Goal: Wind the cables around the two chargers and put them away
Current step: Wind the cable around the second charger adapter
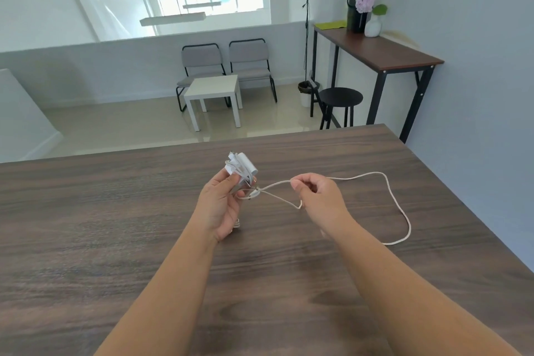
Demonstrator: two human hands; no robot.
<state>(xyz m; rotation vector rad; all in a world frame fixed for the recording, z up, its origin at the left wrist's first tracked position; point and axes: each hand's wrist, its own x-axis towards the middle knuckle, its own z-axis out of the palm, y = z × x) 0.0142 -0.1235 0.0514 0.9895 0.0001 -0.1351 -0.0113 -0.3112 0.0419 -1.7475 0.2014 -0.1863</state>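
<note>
White charger (241, 168) gripped in left hand (221, 205); right hand (316, 192) pinching cable (400, 205), slack looped right on table (115, 211). Risk: snagging, loose winding.

Two bare forearms reached in from the bottom edge, uncovered from elbow to wrist, with no sleeve showing on either. The left hand (221, 205) and the right hand (319, 195) wore no gloves. No ring, watch or band was visible on the fingers or wrists that showed.
</note>
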